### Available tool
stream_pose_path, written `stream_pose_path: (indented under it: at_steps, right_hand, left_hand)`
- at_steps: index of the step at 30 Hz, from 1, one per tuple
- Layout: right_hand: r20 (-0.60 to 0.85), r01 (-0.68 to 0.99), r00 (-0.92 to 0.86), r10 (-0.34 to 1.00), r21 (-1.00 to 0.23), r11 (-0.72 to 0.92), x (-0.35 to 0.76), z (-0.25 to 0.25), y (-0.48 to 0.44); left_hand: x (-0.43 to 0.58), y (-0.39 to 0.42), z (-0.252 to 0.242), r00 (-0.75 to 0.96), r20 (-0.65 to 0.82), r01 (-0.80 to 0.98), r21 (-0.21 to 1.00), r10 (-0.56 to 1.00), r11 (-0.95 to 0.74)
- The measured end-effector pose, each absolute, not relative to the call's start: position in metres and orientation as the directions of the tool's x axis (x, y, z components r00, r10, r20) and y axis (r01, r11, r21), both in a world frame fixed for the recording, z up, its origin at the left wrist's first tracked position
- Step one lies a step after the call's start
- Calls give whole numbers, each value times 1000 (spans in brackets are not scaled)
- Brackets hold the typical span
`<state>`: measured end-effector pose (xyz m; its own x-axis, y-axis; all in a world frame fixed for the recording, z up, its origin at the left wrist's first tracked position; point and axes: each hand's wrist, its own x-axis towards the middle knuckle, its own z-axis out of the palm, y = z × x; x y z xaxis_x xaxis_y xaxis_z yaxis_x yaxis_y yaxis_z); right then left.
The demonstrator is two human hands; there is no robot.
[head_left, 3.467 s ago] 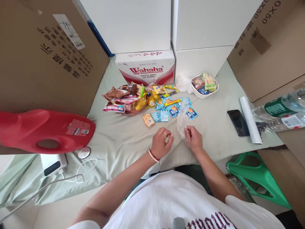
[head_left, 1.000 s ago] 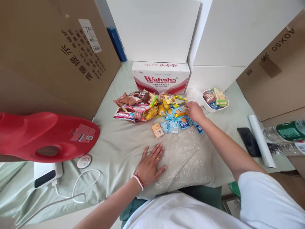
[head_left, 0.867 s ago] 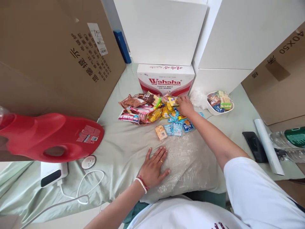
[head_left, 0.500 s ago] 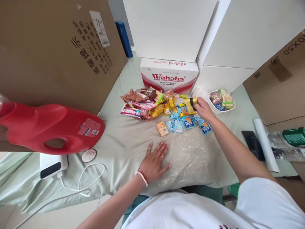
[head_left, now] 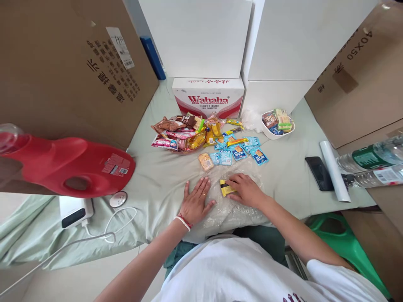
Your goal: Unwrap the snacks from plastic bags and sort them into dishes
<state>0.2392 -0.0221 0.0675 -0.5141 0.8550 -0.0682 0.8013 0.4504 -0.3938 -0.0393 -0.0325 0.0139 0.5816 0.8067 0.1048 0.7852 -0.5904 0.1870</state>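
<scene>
My left hand lies flat on the pale green cloth, fingers spread, left of a sheet of clear plastic. Over that plastic, my right hand is closed on a yellow snack packet with a dark band; the fingers cover its right end. Just beyond the hands are an orange cracker packet and several blue snack packets. A pile of mixed wrapped snacks sits farther back on the left. At the back right stands a white bowl holding more packets.
A red jug and a white power bank with a cable are on the left. A Wahaba-style red and white carton stands behind the snacks. On the right are a black phone, a white roll and plastic bottles.
My right hand has moved from the far packets back toward me, bringing the yellow snack packet down onto the clear plastic. My left hand stays flat on the cloth. The head view has shifted slightly.
</scene>
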Motion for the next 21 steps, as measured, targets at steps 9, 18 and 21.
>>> stream_pose_path:
  at_steps: [9,18,21]
  right_hand:
    - [6,836,-383,924,-423,350,264,63,-49]
    - [-130,732,-619,774,-454,509,245,86,3]
    - [-112,823,-474,873,-410,394,255,101,60]
  left_hand:
    - [-44,-36,13,542,31,824,177,840,-538]
    - [-47,-36,9,554,76,809,187,829,-557]
    - [-47,-35,8,557,70,807,192,828,-559]
